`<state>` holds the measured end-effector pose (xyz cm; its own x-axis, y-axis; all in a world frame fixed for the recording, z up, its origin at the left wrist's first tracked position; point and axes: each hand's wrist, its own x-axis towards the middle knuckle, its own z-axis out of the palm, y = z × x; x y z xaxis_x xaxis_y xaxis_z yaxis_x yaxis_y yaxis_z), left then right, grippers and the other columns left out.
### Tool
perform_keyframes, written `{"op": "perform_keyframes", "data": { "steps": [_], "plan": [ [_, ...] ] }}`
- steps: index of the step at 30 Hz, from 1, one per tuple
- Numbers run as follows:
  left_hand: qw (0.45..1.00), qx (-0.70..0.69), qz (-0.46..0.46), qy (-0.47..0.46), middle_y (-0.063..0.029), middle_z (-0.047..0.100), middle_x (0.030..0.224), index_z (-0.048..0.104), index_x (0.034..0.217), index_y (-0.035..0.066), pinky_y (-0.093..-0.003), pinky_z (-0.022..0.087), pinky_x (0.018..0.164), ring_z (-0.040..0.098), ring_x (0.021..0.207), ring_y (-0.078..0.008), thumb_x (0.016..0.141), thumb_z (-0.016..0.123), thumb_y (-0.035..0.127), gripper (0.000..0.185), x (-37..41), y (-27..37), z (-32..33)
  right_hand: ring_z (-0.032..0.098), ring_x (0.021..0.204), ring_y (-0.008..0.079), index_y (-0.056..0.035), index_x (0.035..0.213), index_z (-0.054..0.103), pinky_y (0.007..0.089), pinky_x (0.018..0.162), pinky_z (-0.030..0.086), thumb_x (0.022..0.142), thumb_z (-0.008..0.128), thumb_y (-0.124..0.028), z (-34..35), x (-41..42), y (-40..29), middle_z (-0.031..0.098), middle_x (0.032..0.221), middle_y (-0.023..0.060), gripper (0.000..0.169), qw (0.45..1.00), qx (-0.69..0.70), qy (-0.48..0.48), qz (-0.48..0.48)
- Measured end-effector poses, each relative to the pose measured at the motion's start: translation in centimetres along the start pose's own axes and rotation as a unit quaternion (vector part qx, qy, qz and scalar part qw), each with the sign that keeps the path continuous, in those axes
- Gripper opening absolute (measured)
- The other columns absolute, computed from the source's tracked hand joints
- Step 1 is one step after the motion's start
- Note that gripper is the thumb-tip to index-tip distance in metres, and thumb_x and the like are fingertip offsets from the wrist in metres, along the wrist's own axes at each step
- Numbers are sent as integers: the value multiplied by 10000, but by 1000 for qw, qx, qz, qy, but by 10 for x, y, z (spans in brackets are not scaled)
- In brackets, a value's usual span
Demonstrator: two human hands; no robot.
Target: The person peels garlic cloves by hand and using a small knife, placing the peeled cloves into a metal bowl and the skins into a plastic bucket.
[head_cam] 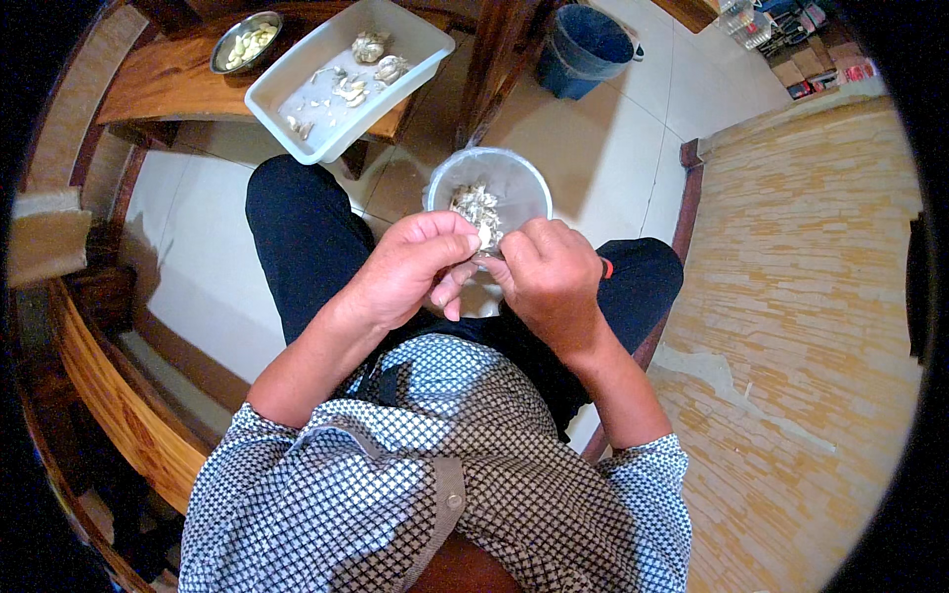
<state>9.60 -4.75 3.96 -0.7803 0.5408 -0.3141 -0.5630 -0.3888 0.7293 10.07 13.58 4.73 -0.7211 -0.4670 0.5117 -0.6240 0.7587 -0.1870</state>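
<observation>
My left hand [411,270] pinches a pale garlic clove [485,236] between thumb and forefinger. Close against it, my right hand [552,278] is closed around a small tool, of which only the red and black handle end [607,268] shows; its working end is hidden. Both hands are over the near side of a round bin with a clear plastic liner [530,174], between my knees. Papery garlic skins [474,200] lie inside it.
On the wooden bench [170,93] at upper left are a metal bowl of peeled cloves [252,44] and a white plastic tray [348,144] with garlic bulbs [369,47] and loose cloves. A blue bucket [567,74] stands beyond; a patterned wall [801,244] is at right.
</observation>
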Motion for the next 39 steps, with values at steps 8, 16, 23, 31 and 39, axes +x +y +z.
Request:
{"op": "perform_keyframes", "data": {
  "steps": [8,16,23,31,39],
  "plan": [
    [1000,-13,-8,-23,-12,502,610,568,912,10,-263,487,434,431,434,-74,923,524,208,204,-3,1,4,557,603,252,-86,735,511,365,502,438,659,708,-352,2,-1,4,490,674,75,340,997,53,55,26],
    [999,28,1,-43,-6,498,624,579,950,-14,-259,491,450,441,454,-74,925,531,232,252,-1,-2,1,544,582,259,-88,682,508,376,496,437,653,711,-349,-2,0,1,479,652,73,333,998,54,19,22],
    [998,-12,-9,-56,-30,544,676,567,970,-34,-276,520,486,466,474,-83,923,531,237,277,-1,-4,-1,541,572,254,-90,670,501,375,491,435,639,713,-351,-8,-3,0,478,646,65,339,1000,25,5,11],
    [999,-11,0,-36,-2,497,625,576,924,-15,-239,499,475,447,478,-63,945,505,207,234,-1,-6,6,551,585,264,-83,702,526,382,507,445,651,725,-339,0,-4,1,499,677,70,328,993,94,58,51],
    [997,73,3,-16,-32,545,708,576,938,-18,-265,509,473,450,492,-83,945,491,209,242,2,-8,-2,552,581,230,-100,670,514,361,495,445,663,718,-286,-4,-3,5,494,662,48,276,998,50,-25,-6]
  ]
}}
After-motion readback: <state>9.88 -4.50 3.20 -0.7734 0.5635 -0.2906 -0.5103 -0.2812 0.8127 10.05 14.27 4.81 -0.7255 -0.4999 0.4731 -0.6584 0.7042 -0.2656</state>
